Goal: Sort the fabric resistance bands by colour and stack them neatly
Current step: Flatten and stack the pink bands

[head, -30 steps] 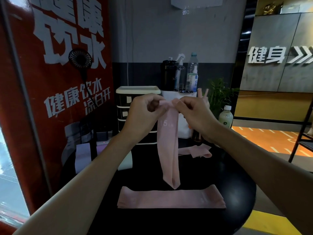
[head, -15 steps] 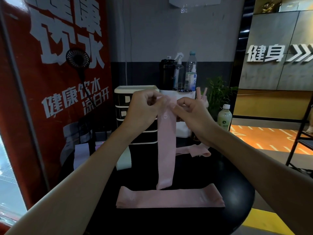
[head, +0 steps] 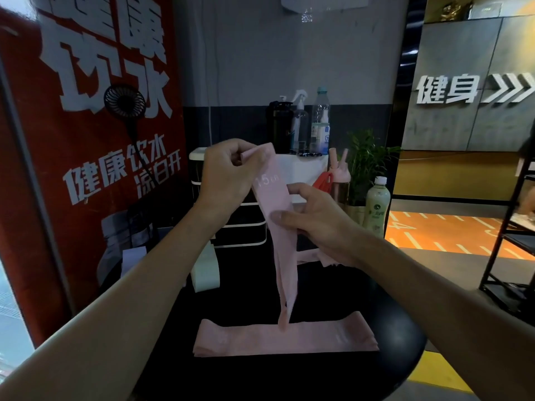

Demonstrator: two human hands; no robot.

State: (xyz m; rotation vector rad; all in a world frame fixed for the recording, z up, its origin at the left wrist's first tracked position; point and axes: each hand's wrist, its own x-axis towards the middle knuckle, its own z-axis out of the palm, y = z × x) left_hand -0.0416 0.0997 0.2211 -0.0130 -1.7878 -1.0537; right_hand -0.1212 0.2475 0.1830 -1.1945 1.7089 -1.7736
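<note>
Half a second earlier both hands pinched the top edge of the hanging pink band (head: 285, 270); by this moment the right hand (head: 315, 224) had slid down to pinch it midway, while the left hand (head: 228, 175) kept gripping the top end. Its lower tip hung against the flat pink band (head: 318, 338) on the round black table (head: 260, 377), so it was probably being smoothed for stacking there. Another pink band (head: 308, 256) lay behind. Beyond stood a drawer unit (head: 243, 227), bottles (head: 321, 120), a plant (head: 364, 157) and a red banner (head: 86, 140)
</note>
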